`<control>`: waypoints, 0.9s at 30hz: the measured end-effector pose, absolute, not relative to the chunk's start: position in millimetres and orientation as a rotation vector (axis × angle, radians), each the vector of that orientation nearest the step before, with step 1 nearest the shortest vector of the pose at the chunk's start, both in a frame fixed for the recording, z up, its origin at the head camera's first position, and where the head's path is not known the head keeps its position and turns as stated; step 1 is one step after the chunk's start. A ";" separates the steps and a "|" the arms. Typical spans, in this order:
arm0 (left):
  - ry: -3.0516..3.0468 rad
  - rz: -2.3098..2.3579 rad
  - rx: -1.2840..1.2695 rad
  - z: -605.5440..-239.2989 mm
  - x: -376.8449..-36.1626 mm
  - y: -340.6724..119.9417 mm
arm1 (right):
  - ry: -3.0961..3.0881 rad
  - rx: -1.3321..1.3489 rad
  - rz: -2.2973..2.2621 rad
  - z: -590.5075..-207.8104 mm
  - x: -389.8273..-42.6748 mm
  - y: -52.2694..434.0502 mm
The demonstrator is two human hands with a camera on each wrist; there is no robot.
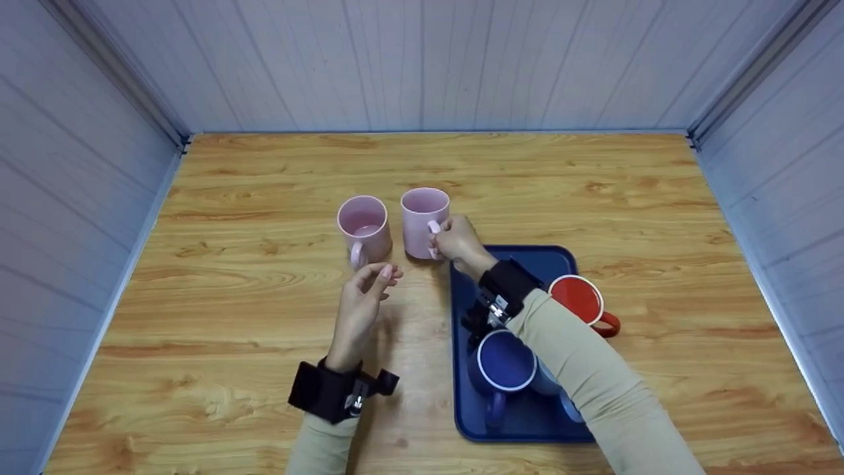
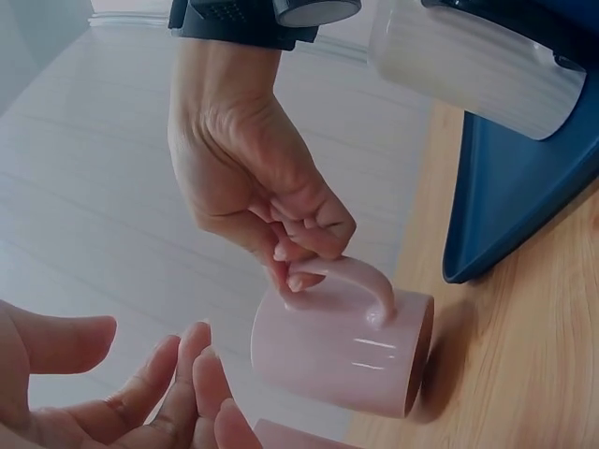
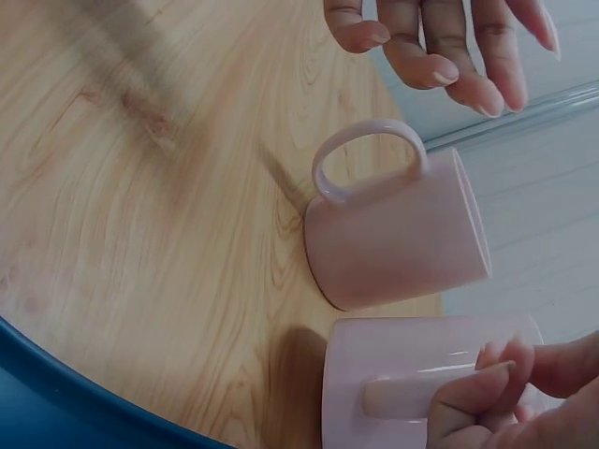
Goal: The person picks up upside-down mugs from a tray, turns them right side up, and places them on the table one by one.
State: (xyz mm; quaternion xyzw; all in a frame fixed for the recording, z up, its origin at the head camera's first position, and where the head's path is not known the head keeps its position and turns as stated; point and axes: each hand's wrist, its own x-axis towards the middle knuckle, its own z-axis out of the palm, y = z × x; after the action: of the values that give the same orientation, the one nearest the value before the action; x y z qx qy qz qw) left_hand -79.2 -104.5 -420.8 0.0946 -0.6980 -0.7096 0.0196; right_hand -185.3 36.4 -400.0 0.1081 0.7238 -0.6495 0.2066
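— Where's the right hand (image 1: 457, 243)?
— Centre frame, pinching the handle of the right pink mug (image 1: 424, 221), upright on the table (image 1: 264, 316) beside the blue tray (image 1: 461, 409).
— The left hand (image 1: 364, 297)?
— Loosely open, empty, just below the left pink mug (image 1: 363, 227).

Table (image 1: 264, 316): light wood, visible grain, smooth satin finish. Both pink mugs, left pink mug (image 1: 364, 229) and right pink mug (image 1: 423, 221), look like glazed ceramic, glossy, with highlights showing on the wall in the left wrist view. Tray (image 1: 521, 422) right of the pink mugs: dark blue, smooth, looks plastic, semi-matt. On it, red mug (image 1: 577, 298) and blue mug (image 1: 504, 363): glossy glaze. Wrist straps: black matt fabric. Sleeves: beige cloth. Surrounding walls: pale matt panels.
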 end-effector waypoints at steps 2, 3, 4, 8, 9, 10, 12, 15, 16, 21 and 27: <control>-2.168 -2.199 0.291 -420.8 -79.0 -105.2 | 2.018 0.281 -1.796 -400.7 -184.5 34.4; -2.171 -2.197 0.290 -420.9 -78.8 -105.6 | 2.028 0.269 -1.778 -401.1 -184.0 33.5; -2.175 -2.192 0.287 -421.1 -78.8 -105.9 | 2.043 0.258 -1.758 -401.3 -183.5 32.8; -2.190 -2.177 0.278 -421.2 -78.2 -107.1 | 2.076 0.216 -1.675 -402.7 -182.0 30.1; -2.193 -2.171 0.280 -421.2 -78.0 -107.4 | 2.069 0.212 -1.667 -402.7 -181.7 29.3; -2.196 -2.164 0.279 -421.1 -77.9 -107.5 | 2.058 0.209 -1.661 -402.7 -181.4 28.6; -2.194 -2.164 0.280 -421.1 -77.5 -107.8 | 2.034 0.203 -1.640 -402.3 -180.7 27.2; -2.187 -2.171 0.288 -421.3 -77.1 -107.9 | 1.987 0.202 -1.614 -401.1 -179.4 25.5; -2.185 -2.175 0.289 -421.5 -77.1 -108.0 | 1.976 0.197 -1.604 -401.0 -178.9 25.2; -2.179 -2.181 0.291 -421.6 -76.8 -108.4 | 1.934 0.179 -1.590 -399.6 -177.6 24.6; -2.168 -2.187 0.290 -421.6 -77.1 -108.6 | 1.919 0.155 -1.564 -399.7 -176.6 24.6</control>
State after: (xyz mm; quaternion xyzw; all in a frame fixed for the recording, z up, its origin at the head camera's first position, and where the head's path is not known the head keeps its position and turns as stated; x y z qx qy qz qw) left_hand -77.1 -108.6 -421.6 0.0938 -0.7006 -0.7069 0.0242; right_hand -176.6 24.6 -399.7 0.0590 0.7318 -0.5965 0.3245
